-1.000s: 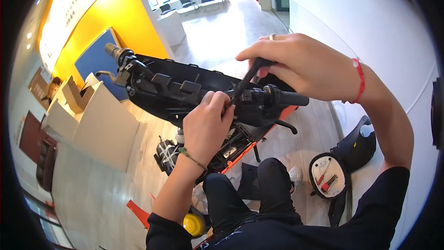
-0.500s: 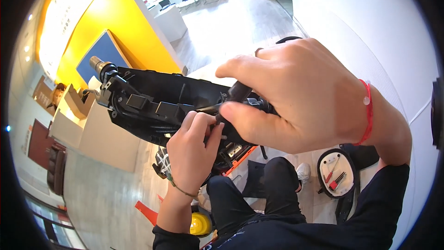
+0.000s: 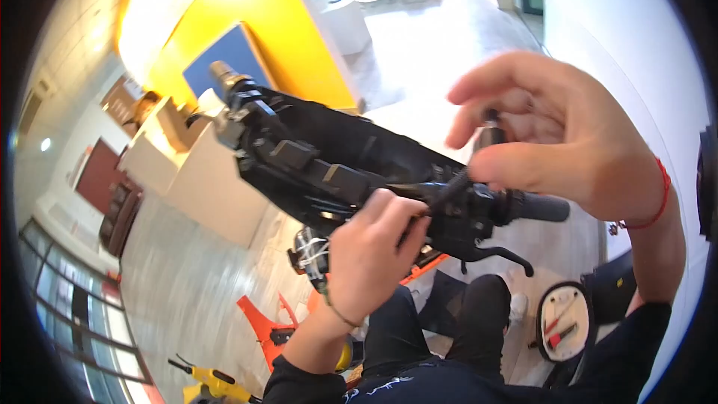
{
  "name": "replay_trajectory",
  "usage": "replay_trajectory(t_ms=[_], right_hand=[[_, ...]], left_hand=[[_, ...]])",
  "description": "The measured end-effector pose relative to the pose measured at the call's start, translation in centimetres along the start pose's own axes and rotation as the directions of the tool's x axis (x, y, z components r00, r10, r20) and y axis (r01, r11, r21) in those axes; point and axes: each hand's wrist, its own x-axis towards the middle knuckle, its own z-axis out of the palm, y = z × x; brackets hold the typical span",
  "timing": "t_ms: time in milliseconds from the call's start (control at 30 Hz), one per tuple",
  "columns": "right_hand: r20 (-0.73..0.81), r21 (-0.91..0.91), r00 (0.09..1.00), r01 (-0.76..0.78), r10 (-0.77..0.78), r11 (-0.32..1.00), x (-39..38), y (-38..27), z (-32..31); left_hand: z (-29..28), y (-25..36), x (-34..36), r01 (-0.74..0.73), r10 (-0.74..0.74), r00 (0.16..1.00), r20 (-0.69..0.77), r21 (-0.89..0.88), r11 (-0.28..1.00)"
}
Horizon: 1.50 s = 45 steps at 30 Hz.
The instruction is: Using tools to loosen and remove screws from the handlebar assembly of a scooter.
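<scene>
In front of me is the black handlebar cover (image 3: 396, 146) of a two-wheeler, with cables and small square black blocks along it. My left hand (image 3: 374, 251) is closed in a pinch at its near edge, on a dark, thin length that looks like a black cable (image 3: 451, 193). From there the cable runs up to my right hand (image 3: 568, 135). My right thumb and curled fingers are round a dark cylindrical piece (image 3: 491, 135) at its upper end; blur hides its exact kind. The right handlebar grip (image 3: 542, 208) and brake lever (image 3: 505, 256) lie below my right hand.
A round-edged tray (image 3: 565, 322) with small red and dark tools stands at the lower right. Orange body panels (image 3: 258, 329) and a yellow scooter (image 3: 217, 381) are on the floor at lower left. A counter (image 3: 202, 187) and a yellow wall (image 3: 284, 22) stand beyond.
My right hand has moved up and right from my left hand, with the dark cylindrical piece. The view has shifted, uncovering the right grip and brake lever. My left hand still pinches near the cover.
</scene>
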Motion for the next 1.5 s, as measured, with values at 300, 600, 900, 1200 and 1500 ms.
replay_trajectory(t_ms=[300, 600, 900, 1200, 1500], right_hand=[[0.027, -0.241, 0.988, -0.141, 0.152, 0.960, -0.8, -1.5, -0.1], [0.363, -0.677, 0.909, 0.407, -0.203, 0.614, -1.2, -3.8, 0.6], [0.234, -0.740, 0.918, 0.382, -0.320, 0.554, -2.0, -3.2, 2.1], [0.476, -0.854, 0.760, 0.520, -0.443, -0.027, -1.5, -2.1, 0.8], [0.150, -0.921, 0.981, 0.183, -0.120, 0.344, -2.9, -4.3, 3.4]], left_hand=[[-1.0, -0.1, -0.4, 0.036, -0.036, 0.999, 0.025, -0.001, 0.999], [-0.7, -0.7, -0.4, -0.037, 0.038, 0.999, 0.013, -0.070, 0.997], [-0.7, -1.2, -0.6, -0.003, 0.004, 1.000, 0.004, -0.105, 0.994], [-0.4, -1.3, -0.4, -0.025, 0.025, 1.000, 0.005, -0.058, 0.998], [-0.3, -1.2, -0.6, 0.000, 0.000, 0.999, -0.039, -0.018, 1.000]])
